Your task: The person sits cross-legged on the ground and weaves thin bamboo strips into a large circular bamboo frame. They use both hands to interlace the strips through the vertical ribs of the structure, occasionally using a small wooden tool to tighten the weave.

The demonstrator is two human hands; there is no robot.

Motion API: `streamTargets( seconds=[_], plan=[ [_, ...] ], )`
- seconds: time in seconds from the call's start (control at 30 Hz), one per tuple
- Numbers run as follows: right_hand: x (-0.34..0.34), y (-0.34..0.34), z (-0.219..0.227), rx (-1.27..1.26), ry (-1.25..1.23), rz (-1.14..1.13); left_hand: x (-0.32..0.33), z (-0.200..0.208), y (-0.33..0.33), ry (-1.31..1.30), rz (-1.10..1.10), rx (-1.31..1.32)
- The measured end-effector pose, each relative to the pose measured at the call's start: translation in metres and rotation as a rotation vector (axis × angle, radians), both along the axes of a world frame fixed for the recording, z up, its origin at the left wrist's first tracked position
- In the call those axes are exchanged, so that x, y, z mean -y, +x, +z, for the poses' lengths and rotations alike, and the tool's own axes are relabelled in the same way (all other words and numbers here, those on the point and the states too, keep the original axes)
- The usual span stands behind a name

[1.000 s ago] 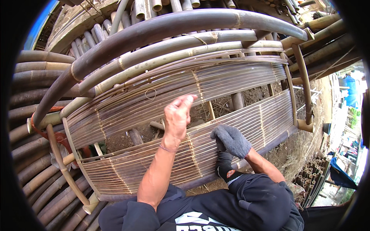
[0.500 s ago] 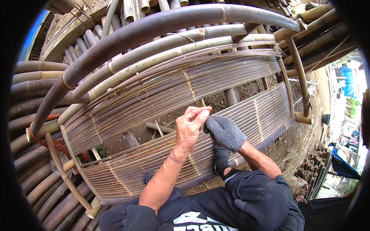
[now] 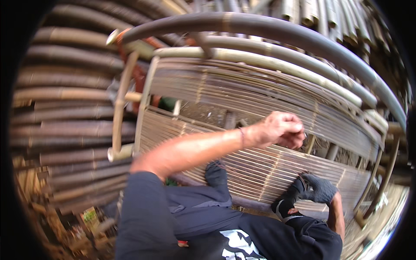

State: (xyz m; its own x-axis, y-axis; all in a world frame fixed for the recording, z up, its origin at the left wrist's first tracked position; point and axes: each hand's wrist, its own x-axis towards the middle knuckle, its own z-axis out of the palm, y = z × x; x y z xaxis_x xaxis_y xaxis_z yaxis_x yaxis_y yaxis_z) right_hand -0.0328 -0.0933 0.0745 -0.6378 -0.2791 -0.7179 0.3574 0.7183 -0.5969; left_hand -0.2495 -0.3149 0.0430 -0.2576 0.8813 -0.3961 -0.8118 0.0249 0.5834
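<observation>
My bare left hand [image 3: 284, 129] is above the bamboo bench's gap, its fingers curled together. Blur hides whether something thin is pinched in them. My right hand [image 3: 320, 188], in a grey knitted glove, is low beside my right foot [image 3: 290, 197] in black footwear; its fingers are smeared and partly hidden. Beneath both hands lies the bamboo bench [image 3: 255, 173], with a seat of thin split slats crossed by pale bindings. Its slatted far section [image 3: 255, 93] stands beyond an open gap showing soil.
Thick curved bamboo rails [image 3: 268, 26] frame the bench's far side. Dark bamboo poles [image 3: 73, 78] are stacked at the left, and more cut poles [image 3: 320, 17] lie at the far right. Red-orange strapping [image 3: 138, 78] hangs at the bench's left corner post.
The view has swung to the left. My hands, close together before, are now apart: the gloved right one has dropped toward my foot, while the left remains raised and curled.
</observation>
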Motion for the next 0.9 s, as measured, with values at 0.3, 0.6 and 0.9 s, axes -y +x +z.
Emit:
streamTargets(
  seconds=[0.3, 0.6, 0.9],
  plan=[
    [0.022, -0.130, 0.052, -0.502, 0.695, 0.347, 0.389, -0.032, 0.146, -0.766, -0.378, -0.110],
    [0.333, -0.274, -0.061, -1.107, 0.161, 0.907, 0.405, -0.100, 0.471, -1.089, -0.415, -0.329],
    [0.478, -0.304, -0.179, -0.953, -0.060, 0.772, 0.405, -0.066, 0.616, -1.237, 0.090, 0.297]
  ],
)
